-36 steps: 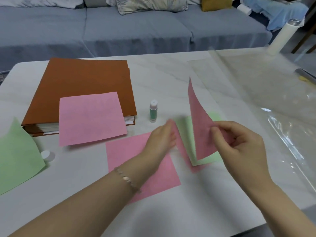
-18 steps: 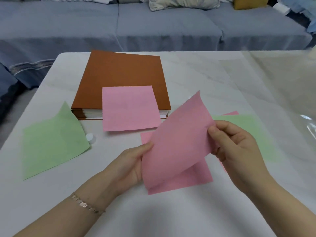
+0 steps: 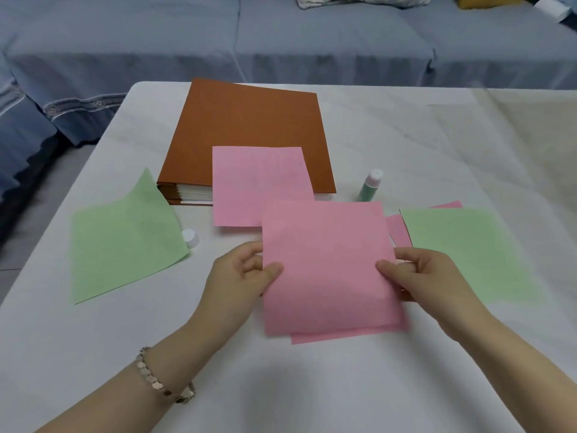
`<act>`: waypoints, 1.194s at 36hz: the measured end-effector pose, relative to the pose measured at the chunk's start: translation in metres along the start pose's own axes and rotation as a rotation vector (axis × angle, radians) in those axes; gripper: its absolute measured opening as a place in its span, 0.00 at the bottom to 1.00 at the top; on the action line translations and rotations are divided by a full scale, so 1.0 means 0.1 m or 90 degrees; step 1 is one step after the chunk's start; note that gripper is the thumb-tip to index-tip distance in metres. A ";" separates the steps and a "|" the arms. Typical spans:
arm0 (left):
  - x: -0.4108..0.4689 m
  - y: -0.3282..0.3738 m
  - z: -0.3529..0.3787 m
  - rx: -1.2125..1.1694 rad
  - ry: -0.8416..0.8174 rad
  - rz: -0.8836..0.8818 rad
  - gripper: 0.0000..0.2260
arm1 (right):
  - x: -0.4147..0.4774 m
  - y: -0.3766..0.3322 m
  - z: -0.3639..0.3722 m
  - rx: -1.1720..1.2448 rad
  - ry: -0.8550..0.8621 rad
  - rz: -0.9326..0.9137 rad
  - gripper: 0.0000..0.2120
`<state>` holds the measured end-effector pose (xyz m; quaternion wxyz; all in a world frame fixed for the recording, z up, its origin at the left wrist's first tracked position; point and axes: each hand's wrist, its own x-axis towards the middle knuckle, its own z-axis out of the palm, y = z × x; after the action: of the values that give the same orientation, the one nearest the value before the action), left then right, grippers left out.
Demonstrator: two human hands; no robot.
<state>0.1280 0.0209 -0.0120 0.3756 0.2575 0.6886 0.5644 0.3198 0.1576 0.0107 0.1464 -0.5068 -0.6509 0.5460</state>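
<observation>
I hold a pink paper sheet (image 3: pixel 327 267) flat and facing me, just above the white table (image 3: pixel 281 385). My left hand (image 3: pixel 240 276) pinches its left edge with thumb on top. My right hand (image 3: pixel 421 276) pinches its right edge the same way. Under it lies another pink sheet (image 3: pixel 343 335), showing only along the bottom. A third pink sheet (image 3: pixel 256 182) rests half on the brown album (image 3: pixel 249 132). A green sheet (image 3: pixel 462 251) lies to the right, over one more pink sheet (image 3: pixel 398 229).
A green glue bottle (image 3: pixel 370 185) stands uncapped beside the album; its white cap (image 3: pixel 190 237) lies next to a second green sheet (image 3: pixel 125 239) on the left. Clear plastic film (image 3: pixel 515 135) covers the table's right side. A blue sofa (image 3: pixel 281 39) runs behind.
The pink sheet went from standing on edge over the green sheet to lying flat between both hands, moved left over the other pink sheet. The camera view shifted left.
</observation>
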 end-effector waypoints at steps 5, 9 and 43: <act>-0.01 -0.17 0.05 0.291 0.042 0.097 0.12 | 0.10 0.28 -0.19 -0.060 0.087 0.022 0.08; 0.06 -0.35 0.09 0.595 -0.053 0.225 0.16 | 0.10 0.40 -0.30 0.072 0.031 0.118 0.09; 0.00 -0.83 -0.21 0.487 -0.053 0.329 0.21 | -0.13 0.42 0.07 0.102 0.046 0.033 0.06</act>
<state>0.1170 -0.0101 -0.0906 0.1282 0.5633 0.7447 0.3342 0.3410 0.1385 -0.0230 0.1962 -0.5295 -0.5859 0.5813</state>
